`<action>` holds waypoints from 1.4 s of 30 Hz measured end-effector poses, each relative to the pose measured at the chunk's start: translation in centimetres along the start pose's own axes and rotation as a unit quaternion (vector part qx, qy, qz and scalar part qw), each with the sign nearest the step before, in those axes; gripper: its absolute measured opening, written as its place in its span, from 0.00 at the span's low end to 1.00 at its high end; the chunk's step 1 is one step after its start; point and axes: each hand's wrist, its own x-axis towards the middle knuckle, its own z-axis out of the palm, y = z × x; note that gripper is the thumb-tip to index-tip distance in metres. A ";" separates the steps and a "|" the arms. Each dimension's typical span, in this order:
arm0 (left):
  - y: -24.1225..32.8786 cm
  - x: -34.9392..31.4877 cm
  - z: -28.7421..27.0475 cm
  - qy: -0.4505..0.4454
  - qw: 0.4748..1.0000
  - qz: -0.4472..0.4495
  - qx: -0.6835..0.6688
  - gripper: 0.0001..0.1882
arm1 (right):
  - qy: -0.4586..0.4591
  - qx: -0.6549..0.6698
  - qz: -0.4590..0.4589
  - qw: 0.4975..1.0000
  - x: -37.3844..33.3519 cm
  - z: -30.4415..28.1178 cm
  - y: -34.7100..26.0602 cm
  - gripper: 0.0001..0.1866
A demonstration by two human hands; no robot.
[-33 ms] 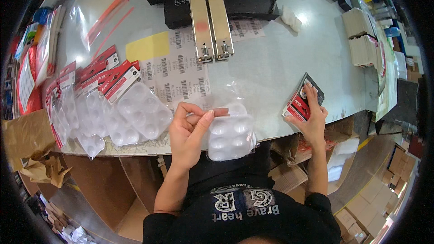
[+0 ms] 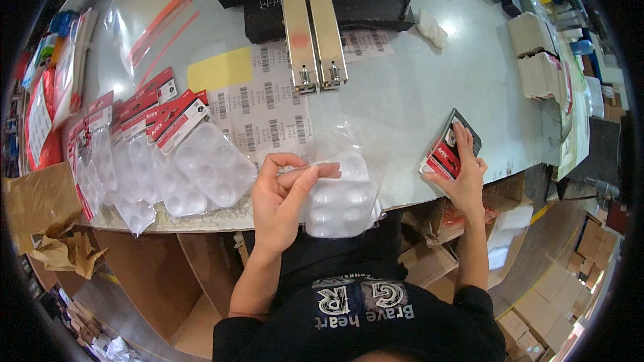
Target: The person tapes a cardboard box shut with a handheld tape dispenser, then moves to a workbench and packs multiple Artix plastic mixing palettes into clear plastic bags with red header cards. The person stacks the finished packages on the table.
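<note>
My left hand (image 2: 280, 191) is closed at the table's front edge, thumb and fingers pinching the top of a clear plastic bag (image 2: 348, 139). Inside the bag is a white plastic palette (image 2: 341, 200) with round wells, hanging partly over the edge. To the right, my right hand (image 2: 464, 173) grips a small stack of red and black printed cards (image 2: 443, 159) lying on the table. Its thumb is at the stack's near edge and its fingers reach across the top. At the left lie several bagged white palettes (image 2: 215, 164) with red header cards (image 2: 180, 121), overlapping in a pile.
A black machine (image 2: 329, 10) with two metal arms (image 2: 300, 33) stands at the back. Under it lie barcode label sheets (image 2: 272, 107) and a yellow sheet (image 2: 220, 69). Stacks of white cards (image 2: 540, 74) stand far right. Cardboard boxes (image 2: 144, 275) sit below the table edge.
The bagged palette at my left hand has shifted slightly to the left and tilted a little. My right hand stays on the cards.
</note>
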 end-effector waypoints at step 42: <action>1.3 -1.3 1.3 -0.025 0.997 -0.066 0.031 0.11 | 0.196 0.049 0.049 0.978 0.1 -3.9 -0.4 0.24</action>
